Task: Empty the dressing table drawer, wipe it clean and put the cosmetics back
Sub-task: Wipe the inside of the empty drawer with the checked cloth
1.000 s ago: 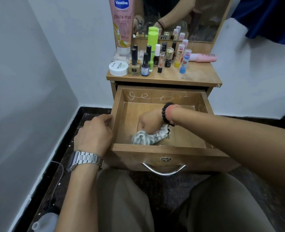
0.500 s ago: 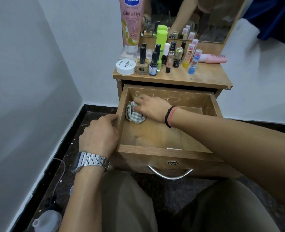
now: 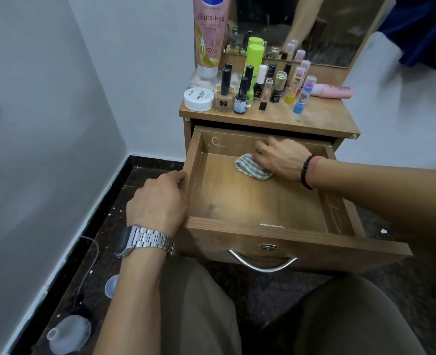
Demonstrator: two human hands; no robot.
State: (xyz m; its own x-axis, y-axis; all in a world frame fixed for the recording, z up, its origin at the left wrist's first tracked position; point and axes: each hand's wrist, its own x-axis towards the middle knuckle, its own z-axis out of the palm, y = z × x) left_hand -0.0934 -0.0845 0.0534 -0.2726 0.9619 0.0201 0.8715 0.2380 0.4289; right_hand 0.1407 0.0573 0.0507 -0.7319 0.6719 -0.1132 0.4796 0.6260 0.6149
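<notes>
The wooden drawer (image 3: 240, 226) stands pulled out with nothing inside but a striped grey-and-white cloth (image 3: 250, 169). My right hand (image 3: 279, 157) presses that cloth onto the drawer floor near the back wall, right of centre. My left hand (image 3: 159, 201), with a metal watch on its wrist, grips the drawer's left side wall. The cosmetics stand on the dressing table top (image 3: 314, 119): a pink lotion tube (image 3: 210, 34), a white jar (image 3: 199, 98), several nail polish bottles (image 3: 224, 94), a green bottle (image 3: 254, 60) and several lip balm sticks (image 3: 303, 94).
A mirror (image 3: 314, 26) rises behind the cosmetics. Grey walls close in on the left and behind the table. A clear plastic bottle (image 3: 68, 334) and a thin cable (image 3: 88, 265) lie on the dark floor at the left. My knees sit just under the drawer handle (image 3: 261, 265).
My right hand has dragged the cloth from the drawer's front to the back left corner, then rightwards along the back wall. My left hand has kept its hold on the left side.
</notes>
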